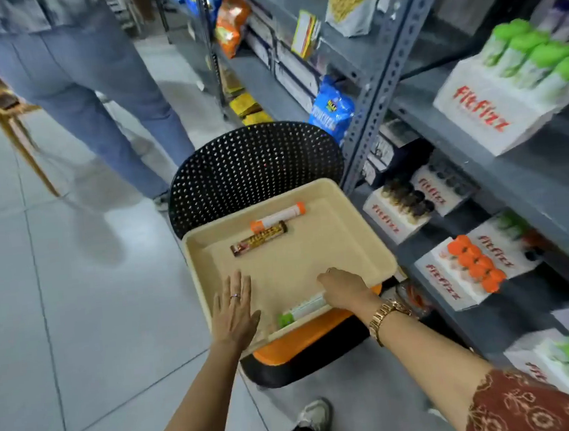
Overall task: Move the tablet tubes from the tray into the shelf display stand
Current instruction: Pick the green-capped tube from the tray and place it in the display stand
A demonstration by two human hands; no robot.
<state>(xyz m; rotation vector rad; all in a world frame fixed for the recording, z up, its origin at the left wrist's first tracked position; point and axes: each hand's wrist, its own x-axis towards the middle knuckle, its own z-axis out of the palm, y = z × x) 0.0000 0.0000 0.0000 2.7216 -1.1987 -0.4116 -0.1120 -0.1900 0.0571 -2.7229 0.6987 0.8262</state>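
Observation:
A beige tray [328, 218] rests on a chair seat. Three tablet tubes lie in it: an orange-capped white tube [278, 217] and a brown tube [259, 242] at the far side, and a green-capped white tube [300, 312] along the near rim. My right hand [346, 289] covers the right end of the green-capped tube, fingers curled down onto it. My left hand [234, 309] lies flat with fingers apart on the tray's near left corner, holding nothing. White Fitfizz display stands [483, 108] with green, brown and orange tubes sit on the shelves at the right.
The tray's chair has a black perforated back [255, 169] and an orange seat [304, 340]. Grey metal shelving [380, 69] with snack bags runs along the right. Another person in jeans [86, 95] stands on the tiled floor at the upper left. My shoe [314, 415] is below.

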